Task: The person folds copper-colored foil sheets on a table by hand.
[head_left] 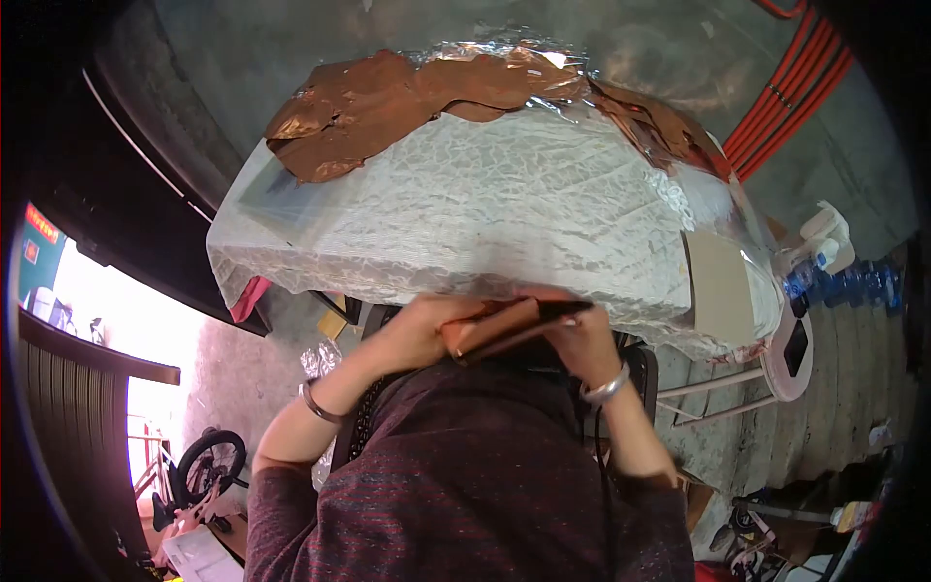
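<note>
A folded piece of brown leather-like material (497,328) is held in front of my lap, close to the near edge of the table. My left hand (423,332) grips it at one end, with the fingers partly hidden behind it. At the opposite, darker end, my right hand (588,341) has its fingers closed on the piece. Both wrists wear a bracelet.
A table (465,213) with a white lace-patterned cover stands before me. Large brown sheets (364,112) lie along its far edge, and a beige board (720,286) at its right. Further right, a phone (796,349) rests on a stool (784,373).
</note>
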### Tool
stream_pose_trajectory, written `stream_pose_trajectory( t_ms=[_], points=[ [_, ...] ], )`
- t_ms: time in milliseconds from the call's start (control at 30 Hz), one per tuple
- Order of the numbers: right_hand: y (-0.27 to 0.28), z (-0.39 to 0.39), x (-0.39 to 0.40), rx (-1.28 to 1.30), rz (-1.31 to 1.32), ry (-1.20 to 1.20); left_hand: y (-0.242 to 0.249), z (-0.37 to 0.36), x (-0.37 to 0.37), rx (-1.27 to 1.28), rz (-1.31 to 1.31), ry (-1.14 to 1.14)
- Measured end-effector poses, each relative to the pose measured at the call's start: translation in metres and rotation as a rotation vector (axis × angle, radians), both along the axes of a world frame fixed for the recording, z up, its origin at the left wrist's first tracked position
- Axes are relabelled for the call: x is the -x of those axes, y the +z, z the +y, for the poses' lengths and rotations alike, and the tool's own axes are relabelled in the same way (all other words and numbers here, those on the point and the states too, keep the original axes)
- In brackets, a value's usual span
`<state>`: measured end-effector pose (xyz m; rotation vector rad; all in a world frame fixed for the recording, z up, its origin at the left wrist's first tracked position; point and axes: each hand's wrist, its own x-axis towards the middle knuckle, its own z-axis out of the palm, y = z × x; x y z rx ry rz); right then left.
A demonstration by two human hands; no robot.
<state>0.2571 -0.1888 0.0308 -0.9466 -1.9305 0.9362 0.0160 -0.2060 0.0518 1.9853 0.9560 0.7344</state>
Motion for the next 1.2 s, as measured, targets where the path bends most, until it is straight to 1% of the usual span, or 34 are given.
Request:
stream_pose_trajectory(
  t_ms=[33,67,100,133,167,200,233,267,300,333,367,400,433,500,533,567,600,633,667,700,733,767,833,867,933,967,1000,1033,1067,1133,1167,1200],
  points=[
    [0.012,0.010,-0.004,-0.077,-0.026,0.042,0.002,0.013,-0.002,0.001,-0.001,-0.014],
    [0.023,0.023,-0.007,-0.155,-0.053,0.081,0.003,0.028,-0.006,-0.400,-0.020,-0.045],
    [0.034,0.036,-0.010,-0.360,-0.130,0.061,0.006,0.044,-0.011,-0.803,-0.047,-0.074],
    [0.038,0.056,-0.011,-0.620,-0.191,0.037,0.013,0.057,-0.010,-0.978,0.151,-0.062],
    [0.042,0.075,-0.012,-0.699,-0.225,0.024,0.021,0.071,-0.006,-1.152,0.353,-0.044],
    [0.045,0.092,-0.013,-0.774,-0.257,0.013,0.022,0.090,-0.003,-1.156,0.346,-0.056],
    [0.039,0.112,-0.017,-0.769,-0.262,0.005,0.017,0.109,0.000,-1.225,0.415,-0.026],
    [0.028,0.132,-0.022,-0.627,-0.292,-0.097,0.008,0.120,0.001,-1.289,0.488,0.009],
    [0.021,0.143,-0.024,-0.483,-0.318,-0.196,-0.001,0.124,0.000,-1.282,0.487,0.006],
    [0.018,0.143,-0.026,-0.478,-0.319,-0.195,-0.009,0.129,-0.002,-1.221,0.609,0.110],
    [0.013,0.138,-0.028,-0.422,-0.289,-0.301,-0.019,0.134,-0.004,-1.155,0.727,0.214],
    [0.007,0.132,-0.029,-0.360,-0.261,-0.405,-0.032,0.135,-0.005,-1.083,0.747,0.239],
    [0.001,0.123,-0.030,-0.348,-0.264,-0.401,-0.039,0.129,-0.007,-1.071,0.748,0.236],
    [-0.011,0.105,-0.030,-0.166,-0.256,-0.448,-0.048,0.111,-0.014,-0.784,0.926,0.266],
    [-0.017,0.099,-0.029,-0.154,-0.256,-0.450,-0.042,0.101,-0.018,-0.719,0.914,0.232],
    [-0.022,0.094,-0.028,-0.105,-0.217,-0.442,-0.038,0.097,-0.022,-0.710,0.916,0.223],
    [-0.026,0.090,-0.027,-0.059,-0.180,-0.432,-0.034,0.095,-0.025,-0.573,0.917,0.217],
    [-0.029,0.087,-0.025,-0.051,-0.181,-0.430,-0.027,0.094,-0.028,-0.437,0.915,0.215],
    [-0.031,0.086,-0.023,-0.113,-0.187,-0.420,-0.007,0.094,-0.030,-0.431,0.917,0.215],
    [-0.032,0.086,-0.020,-0.177,-0.190,-0.411,0.020,0.094,-0.032,-0.213,0.901,0.131],
    [-0.032,0.085,-0.017,-0.155,-0.177,-0.402,0.034,0.098,-0.032,0.002,0.877,0.047],
    [-0.030,0.085,-0.015,-0.149,-0.174,-0.401,0.031,0.105,-0.028,0.006,0.881,0.046],
    [-0.028,0.083,-0.012,-0.239,-0.264,-0.402,0.018,0.120,-0.016,-0.385,0.463,-0.043],
    [-0.031,0.083,-0.012,-0.251,-0.304,-0.385,0.008,0.125,-0.013,-0.377,0.465,-0.049],
    [-0.025,0.079,-0.007,-0.231,-0.311,-0.375,-0.006,0.136,-0.010,-0.506,0.585,0.005],
    [-0.024,0.078,-0.004,-0.215,-0.318,-0.364,-0.006,0.140,-0.010,-0.499,0.586,0.003],
    [-0.032,0.081,-0.003,-0.281,-0.320,-0.358,-0.005,0.144,-0.010,-0.350,0.522,0.017],
    [-0.033,0.083,-0.002,-0.272,-0.320,-0.357,-0.003,0.147,-0.011,-0.203,0.457,0.030],
    [-0.031,0.083,0.000,-0.268,-0.343,-0.367,-0.004,0.155,-0.007,-0.192,0.457,0.026],
    [-0.029,0.083,0.003,-0.250,-0.373,-0.376,-0.006,0.176,0.000,-0.299,0.430,0.111],
    [-0.027,0.084,0.004,-0.221,-0.370,-0.383,0.000,0.184,0.001,-0.313,0.424,0.161],
    [-0.024,0.086,0.005,-0.195,-0.366,-0.389,0.005,0.196,0.002,-0.271,0.457,0.166]
  ],
)
